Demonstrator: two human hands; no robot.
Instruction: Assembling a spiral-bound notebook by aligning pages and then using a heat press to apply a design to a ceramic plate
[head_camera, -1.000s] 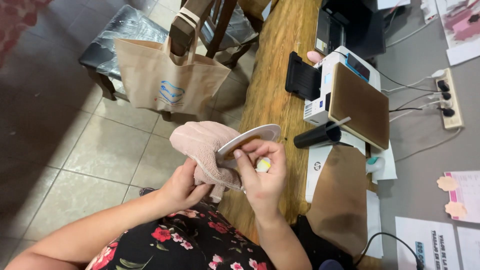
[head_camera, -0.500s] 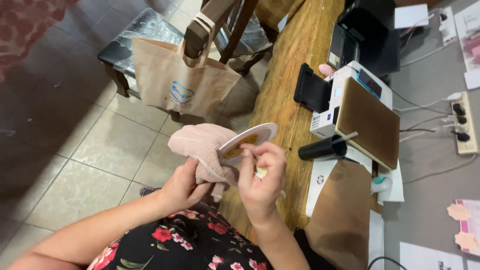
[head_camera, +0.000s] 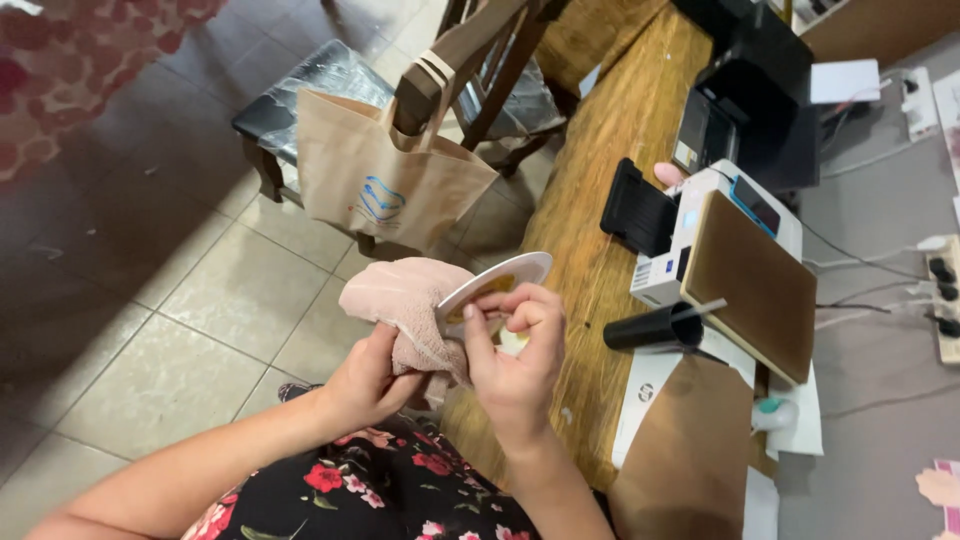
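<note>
You are holding a small white plate (head_camera: 497, 280) tilted up over your lap, just off the edge of the wooden surface (head_camera: 600, 250); your left hand (head_camera: 370, 380) is closed around a pink cloth (head_camera: 400, 300), bunching it under and behind the plate; your right hand (head_camera: 515, 365) is curled at the plate's near rim, thumb and fingertips pinching the edge, with something small and pale showing under the fingers that you cannot make out; judging by the grip, you are wiping or drying the plate, and that step looks to be under way rather than finished, since yellowish marks are showing on its face; the next move is calling for turning the plate against the cloth while the right hand is keeping a firm pinch, because it is hanging over tiled floor (head_camera: 150, 330) and a slip would drop it; as for containers, a tan tote bag (head_camera: 385, 185) is hanging from a wooden chair (head_camera: 490, 70), its mouth closed to view, so its contents cannot be told; a black cup (head_camera: 655, 328) is lying on its side on the surface with a thin stick poking from it; a white printer (head_camera: 700, 225) is sitting beyond it, carrying a brown board (head_camera: 750, 285).
</note>
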